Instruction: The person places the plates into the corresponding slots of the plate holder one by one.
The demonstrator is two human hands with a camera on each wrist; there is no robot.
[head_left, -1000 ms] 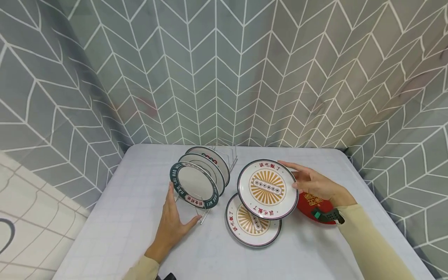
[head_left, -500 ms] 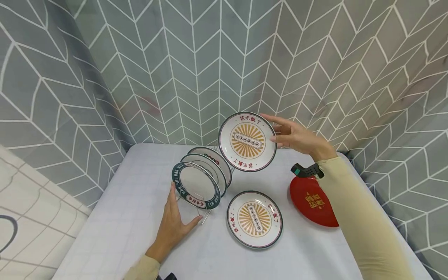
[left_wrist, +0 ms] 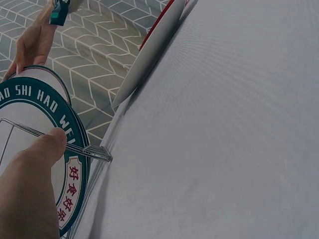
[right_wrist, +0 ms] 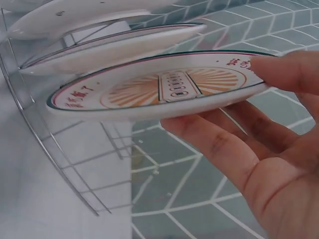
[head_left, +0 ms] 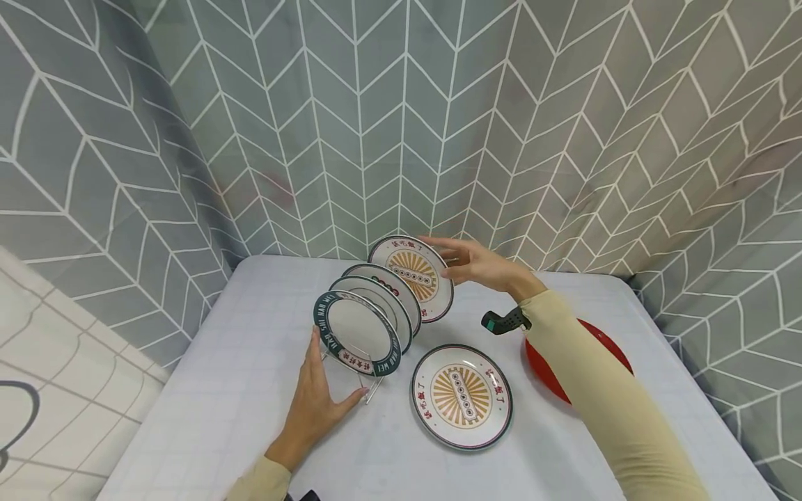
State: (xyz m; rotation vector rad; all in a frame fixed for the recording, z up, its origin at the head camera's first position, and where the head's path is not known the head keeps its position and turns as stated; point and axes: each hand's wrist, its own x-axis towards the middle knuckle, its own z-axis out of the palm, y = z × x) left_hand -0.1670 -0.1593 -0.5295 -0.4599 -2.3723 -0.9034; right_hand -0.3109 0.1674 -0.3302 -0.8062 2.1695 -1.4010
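Observation:
My right hand [head_left: 479, 266] pinches the right edge of a white plate [head_left: 416, 275] with a yellow sunburst, thumb on its face and fingers behind. That plate is tilted at the back of a wire dish rack [right_wrist: 60, 154], behind the plates standing there. A green-rimmed plate [head_left: 356, 332] stands at the front, with a white plate [head_left: 366, 285] and another patterned plate [head_left: 383, 277] behind it. My left hand [head_left: 310, 407] holds the rack's front, its thumb [left_wrist: 47, 147] over a wire and fingers along the left side. The rack's base is mostly hidden.
A second sunburst plate [head_left: 462, 396] lies face up on the white table [head_left: 207, 390], right of the rack. Farther right is a red plate [head_left: 604, 344], partly covered by the right sleeve [head_left: 601, 403]. A patterned curtain [head_left: 426, 139] hangs behind the table.
My right hand has lifted the sunburst plate from above the other one, carried it up and left, then lowered it behind the racked plates. The left hand has stayed at the rack.

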